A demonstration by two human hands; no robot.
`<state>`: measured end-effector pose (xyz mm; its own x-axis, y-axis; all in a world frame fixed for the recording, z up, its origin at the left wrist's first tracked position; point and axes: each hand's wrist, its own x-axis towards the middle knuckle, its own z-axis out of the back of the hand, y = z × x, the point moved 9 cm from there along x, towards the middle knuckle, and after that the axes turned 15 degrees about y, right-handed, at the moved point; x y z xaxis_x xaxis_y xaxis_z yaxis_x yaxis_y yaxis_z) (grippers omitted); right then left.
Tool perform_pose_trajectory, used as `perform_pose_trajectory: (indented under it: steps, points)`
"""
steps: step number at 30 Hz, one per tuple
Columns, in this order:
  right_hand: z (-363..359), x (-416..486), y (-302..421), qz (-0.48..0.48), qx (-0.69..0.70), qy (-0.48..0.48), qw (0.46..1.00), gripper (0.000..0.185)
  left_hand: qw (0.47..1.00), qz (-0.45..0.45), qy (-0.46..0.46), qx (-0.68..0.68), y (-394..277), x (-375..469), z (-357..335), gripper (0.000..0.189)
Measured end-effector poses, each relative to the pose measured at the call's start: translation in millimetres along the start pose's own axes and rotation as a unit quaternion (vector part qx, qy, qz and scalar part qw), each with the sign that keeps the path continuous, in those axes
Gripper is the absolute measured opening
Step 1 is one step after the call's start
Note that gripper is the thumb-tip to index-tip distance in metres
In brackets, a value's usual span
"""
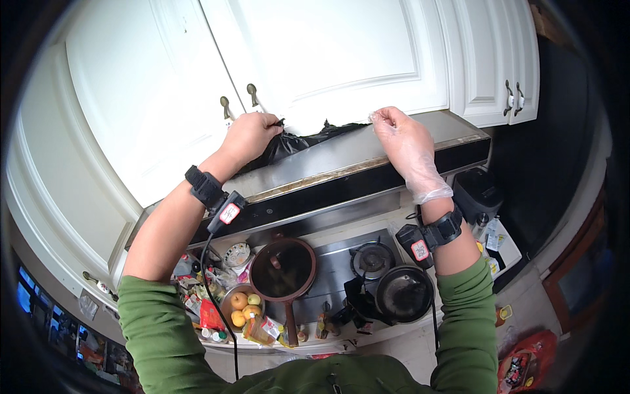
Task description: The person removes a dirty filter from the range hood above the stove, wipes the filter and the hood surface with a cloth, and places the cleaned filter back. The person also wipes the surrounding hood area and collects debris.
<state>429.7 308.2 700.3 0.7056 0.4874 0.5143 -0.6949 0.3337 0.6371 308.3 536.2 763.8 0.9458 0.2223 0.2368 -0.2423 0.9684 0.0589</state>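
My bare left hand (250,134) pinches a gathered edge of a thin black plastic bag (290,146), just below the cabinet handles. The bag's torn-looking upper edge stretches right to my right hand (404,140), which wears a clear disposable glove (422,175). Its thumb and fingers are closed at the far end of the black plastic, with loose glove film bunched at the tips. Beneath the bag lies the stainless steel top of a range hood (325,165), with brownish grime along its front edge (315,180). White wall cabinet doors (334,54) stand directly behind.
Below the hood, a lidded brown pan (283,268) and a black frying pan (404,294) sit on the gas stove (334,261). A metal bowl of fruit (227,308) and several packets crowd the left counter. Cables (204,266) hang from both wrist devices. A red bag (534,354) lies on the floor.
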Motion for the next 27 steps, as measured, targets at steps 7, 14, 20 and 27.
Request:
perform_pose_trajectory:
  steps: [7,14,20,27]
  points:
    - [-1,-3,7,-0.008,-0.030,0.012,0.999,0.030,0.978,0.062,0.027,-0.197,21,7,-18,0.028]
    - [0,-3,7,0.019,-0.044,-0.006,0.999,0.031,0.936,0.102,0.113,-0.318,13,11,-34,0.024]
    - [1,-6,11,0.051,-0.051,0.001,0.997,0.033,0.985,0.022,0.170,-0.005,-18,14,-40,0.045]
    - [2,-6,12,0.078,-0.047,-0.010,0.996,0.036,0.973,-0.002,0.175,0.152,-32,26,-40,0.031]
